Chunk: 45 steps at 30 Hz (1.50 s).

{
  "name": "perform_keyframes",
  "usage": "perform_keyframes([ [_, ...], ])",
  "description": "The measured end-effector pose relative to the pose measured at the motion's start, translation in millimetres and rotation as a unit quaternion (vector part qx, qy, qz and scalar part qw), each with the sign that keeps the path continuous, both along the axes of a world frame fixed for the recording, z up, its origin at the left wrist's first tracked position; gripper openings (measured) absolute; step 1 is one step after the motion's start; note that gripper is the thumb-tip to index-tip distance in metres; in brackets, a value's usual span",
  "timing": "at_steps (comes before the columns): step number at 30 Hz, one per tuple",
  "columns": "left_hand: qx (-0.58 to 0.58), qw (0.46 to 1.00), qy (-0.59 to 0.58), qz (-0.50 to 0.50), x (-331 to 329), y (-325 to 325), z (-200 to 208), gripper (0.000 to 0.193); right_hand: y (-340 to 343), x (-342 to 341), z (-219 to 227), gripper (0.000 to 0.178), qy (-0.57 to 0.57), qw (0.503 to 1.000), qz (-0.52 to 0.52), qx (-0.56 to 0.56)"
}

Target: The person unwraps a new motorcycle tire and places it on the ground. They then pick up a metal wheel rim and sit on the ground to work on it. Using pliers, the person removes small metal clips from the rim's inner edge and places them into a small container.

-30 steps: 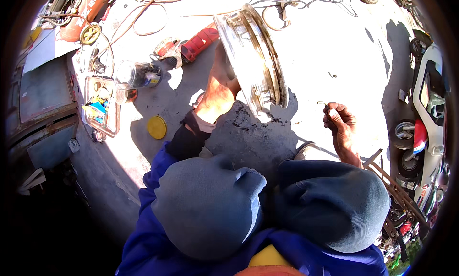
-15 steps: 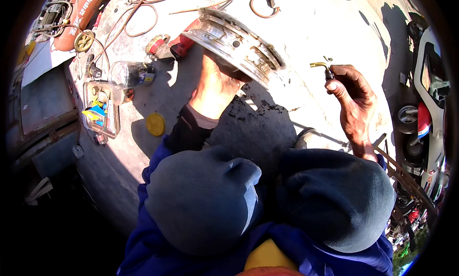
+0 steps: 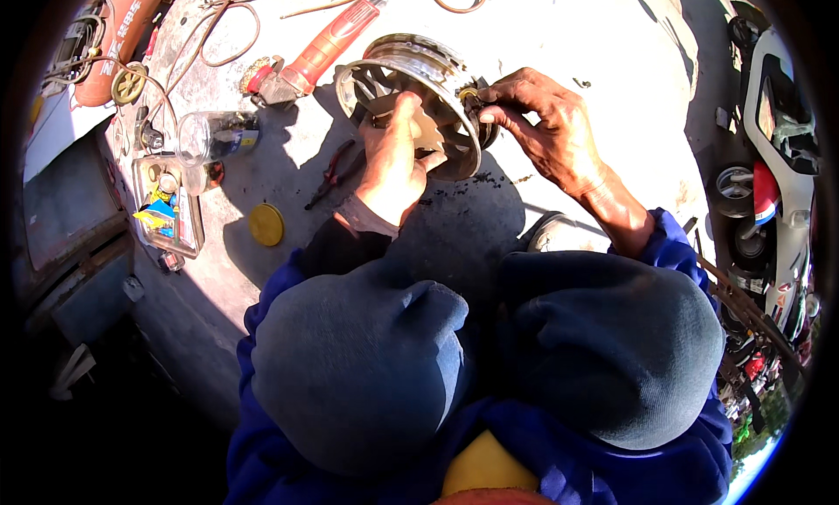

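A scuffed metal wheel rim (image 3: 426,61) stands tilted on the concrete in front of my knees. My left hand (image 3: 391,160) reaches into its open side and grips it by the spoked middle. At the rim's right edge, my right hand (image 3: 559,133) pinches a bent brass tyre valve (image 3: 469,93) between thumb and fingers. The valve's far end is against the rim wall, and whether it sits in a hole is hidden. Red-handled pliers (image 3: 330,174) lie just left of my left wrist. Behind them rests a red angle grinder (image 3: 325,52) with a wire cup brush.
On the left lie a transparent jar (image 3: 194,136), a yellow lid (image 3: 266,224) and a tray (image 3: 197,229) of small parts. An orange cylinder (image 3: 114,46) and looping hoses (image 3: 205,46) are further back. A white vehicle (image 3: 797,186) stands at the right.
My right hand has moved left with the valve, bringing it to the rim. The rim has been lowered and turned so its open side faces me. The pliers and grinder now show.
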<state>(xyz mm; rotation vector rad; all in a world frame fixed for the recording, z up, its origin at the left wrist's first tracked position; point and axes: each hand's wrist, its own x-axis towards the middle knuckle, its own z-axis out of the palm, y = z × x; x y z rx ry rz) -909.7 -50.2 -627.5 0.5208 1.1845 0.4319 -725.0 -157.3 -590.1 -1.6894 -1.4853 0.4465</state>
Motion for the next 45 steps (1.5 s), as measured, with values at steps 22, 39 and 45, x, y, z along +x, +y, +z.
perform_keyframes([
  [22, 0.604, 0.582, 0.198, -0.508, 13, 23, -11, 0.028, -33, 42, -170, 0.017, 0.6, 0.74, -0.219, -0.21],
  [39, 0.679, 0.49, 0.181, -0.516, 71, 14, -70, 0.027, -26, 35, -164, 0.012, 0.572, 0.733, -0.303, -0.211],
  [45, 0.71, 0.492, 0.143, -0.483, 76, 19, -83, 0.019, -29, 35, -133, 0.021, 0.621, 0.703, -0.264, -0.226],
])
